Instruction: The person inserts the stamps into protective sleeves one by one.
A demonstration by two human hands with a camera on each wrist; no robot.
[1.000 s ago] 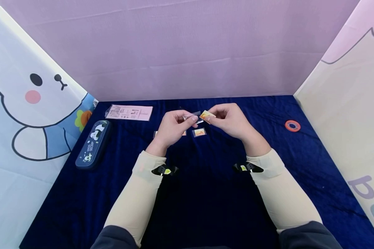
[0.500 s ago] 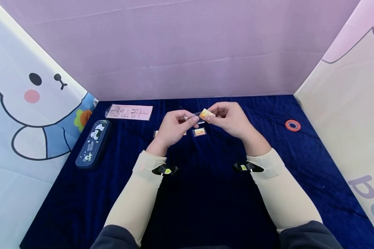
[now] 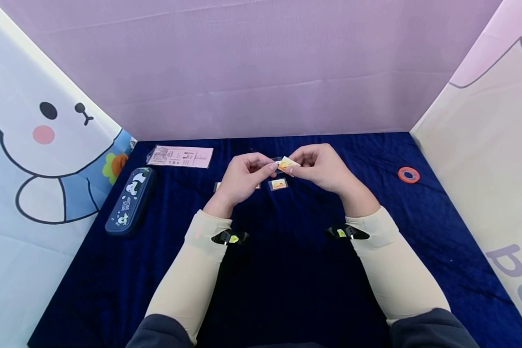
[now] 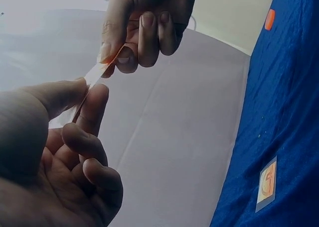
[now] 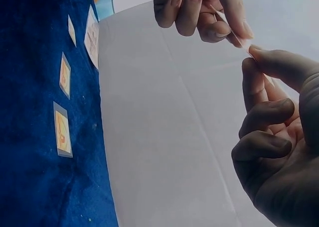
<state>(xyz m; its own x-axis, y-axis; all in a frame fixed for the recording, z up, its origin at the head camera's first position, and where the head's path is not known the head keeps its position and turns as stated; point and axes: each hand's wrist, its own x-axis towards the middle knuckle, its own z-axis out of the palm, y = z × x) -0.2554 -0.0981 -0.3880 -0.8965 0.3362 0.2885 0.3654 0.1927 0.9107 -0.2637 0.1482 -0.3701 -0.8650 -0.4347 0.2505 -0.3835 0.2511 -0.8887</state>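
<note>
My left hand point(image 3: 245, 176) pinches a small clear plastic sleeve point(image 3: 276, 159) between thumb and forefinger, above the cloth. Facing it, my right hand point(image 3: 324, 166) pinches a small yellow-and-white stamp point(image 3: 286, 164) by its right side. The stamp overlaps the sleeve in the head view; how far it sits inside cannot be told. Its edge looks toothed in the left wrist view. On the cloth just below lies a sleeved stamp point(image 3: 278, 184). Two more lie to its left, partly hidden by my left hand; the right wrist view shows the middle one point(image 5: 65, 76) and the farthest one point(image 5: 72, 31).
Dark blue cloth point(image 3: 287, 270) covers the table. A navy pencil case point(image 3: 130, 200) with pandas lies at left, a pink printed packet point(image 3: 182, 157) behind it. At right is an orange-red ring point(image 3: 408, 175), perhaps a tape roll. Fabric panels point(image 3: 261, 72) stand at the back and both sides.
My right hand has brought the stamp slightly left, so it now overlaps more of the sleeve. The left hand has stayed almost still, gripping the sleeve throughout.
</note>
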